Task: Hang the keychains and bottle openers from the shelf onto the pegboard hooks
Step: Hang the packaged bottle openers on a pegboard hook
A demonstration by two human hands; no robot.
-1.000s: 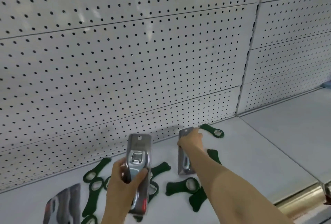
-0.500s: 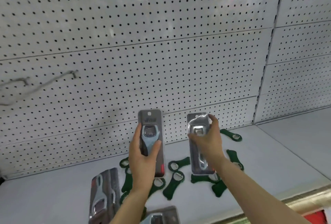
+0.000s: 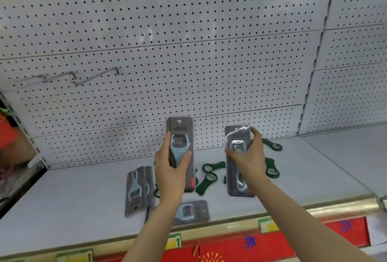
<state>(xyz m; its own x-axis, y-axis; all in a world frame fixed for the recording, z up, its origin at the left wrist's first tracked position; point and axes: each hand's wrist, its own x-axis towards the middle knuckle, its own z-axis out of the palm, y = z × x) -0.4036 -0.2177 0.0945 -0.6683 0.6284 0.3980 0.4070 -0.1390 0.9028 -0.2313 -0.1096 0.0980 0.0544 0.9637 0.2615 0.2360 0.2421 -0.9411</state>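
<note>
L hand (image 3: 172, 169) grips carded opener (image 3: 180, 152), upright, hang hole on top. R hand (image 3: 248, 157) pinches second pack (image 3: 238, 161), likewise upright. Pegboard hooks (image 3: 96, 76) far up-left; L nearer, prob goes first.

White pegboard (image 3: 209, 69) dotted black; grey packs (image 3: 139, 190), pale-blue openers (image 3: 179, 150); dark green keychains (image 3: 206, 182); red shelf strip (image 3: 272, 243)

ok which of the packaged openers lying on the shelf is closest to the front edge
The packaged opener lying sideways just below the left hand is closest. The other packs lie farther back to its left, stacked lengthwise.
</note>
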